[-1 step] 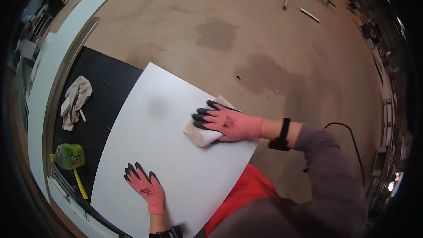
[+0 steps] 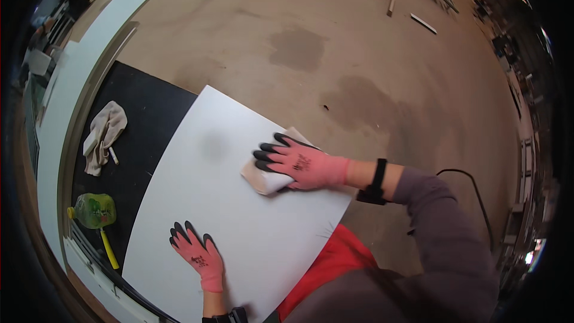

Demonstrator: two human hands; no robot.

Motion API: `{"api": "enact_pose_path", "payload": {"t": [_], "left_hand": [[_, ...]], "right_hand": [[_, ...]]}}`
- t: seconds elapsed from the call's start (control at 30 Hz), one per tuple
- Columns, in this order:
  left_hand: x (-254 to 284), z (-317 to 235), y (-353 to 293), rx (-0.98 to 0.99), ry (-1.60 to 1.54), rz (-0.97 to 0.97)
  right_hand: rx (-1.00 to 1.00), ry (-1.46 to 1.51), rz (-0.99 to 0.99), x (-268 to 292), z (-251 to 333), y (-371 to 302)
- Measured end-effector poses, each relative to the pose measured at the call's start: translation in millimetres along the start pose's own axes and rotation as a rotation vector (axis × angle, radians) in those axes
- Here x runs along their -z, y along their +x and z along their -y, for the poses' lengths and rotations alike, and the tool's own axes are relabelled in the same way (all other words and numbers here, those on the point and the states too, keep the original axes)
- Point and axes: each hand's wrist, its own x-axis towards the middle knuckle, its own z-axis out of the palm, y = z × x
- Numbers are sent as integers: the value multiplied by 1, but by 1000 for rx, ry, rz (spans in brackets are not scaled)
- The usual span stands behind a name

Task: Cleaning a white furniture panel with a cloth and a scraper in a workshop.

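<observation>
A large white panel (image 2: 197,203) lies flat in front of me. My right hand (image 2: 302,164), in a pink glove with black fingertips, presses a folded beige-and-white cloth (image 2: 256,180) against the panel near its right edge. The fingers stretch over the cloth, and part of it sticks out beyond the knuckles. Lower left, my left hand (image 2: 198,254), in a matching glove, rests open on the panel, fingers spread and holding nothing. A faint grey round smudge (image 2: 213,145) shows on the panel's far part.
Left of the panel, a black surface (image 2: 152,98) bears a crumpled beige cloth (image 2: 106,128), a clear bottle of green liquid (image 2: 97,210) and a yellow-handled tool (image 2: 109,250). A long pale board (image 2: 81,78) runs along the left. Two short strips and a black cable (image 2: 478,194) lie on the floor.
My right hand and its cloth have shifted slightly left across the panel. Thin dark streaks now show near the panel's right edge by the red garment. My left hand stays put.
</observation>
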Motion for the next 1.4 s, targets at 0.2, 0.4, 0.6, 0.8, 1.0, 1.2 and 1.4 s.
{"api": "enact_pose_path", "payload": {"t": [0.2, 0.4, 0.6, 0.8, 1.0, 1.2, 1.4], "left_hand": [[7, -2, 2, 23, -19, 6], [8, -8, 8, 33, -112, 17], [-13, 23, -15, 111, -637, -245], [4, 185, -123, 1009, 131, -664], [-1, 323, -277, 1173, -1021, -503], [-20, 285, -198, 1224, -526, -302], [-16, 261, -237, 1122, -223, -684]], "right_hand": [[-96, -161, -119, -15, -71, 144], [-296, -182, -182, -1, -107, 226], [-157, -102, -227, -13, -68, 100], [-487, -106, 119, -15, 7, -84], [-540, -115, -42, -33, -7, -51], [-959, 183, -336, -40, -114, 58], [-1046, 319, -322, -49, -94, 84]]}}
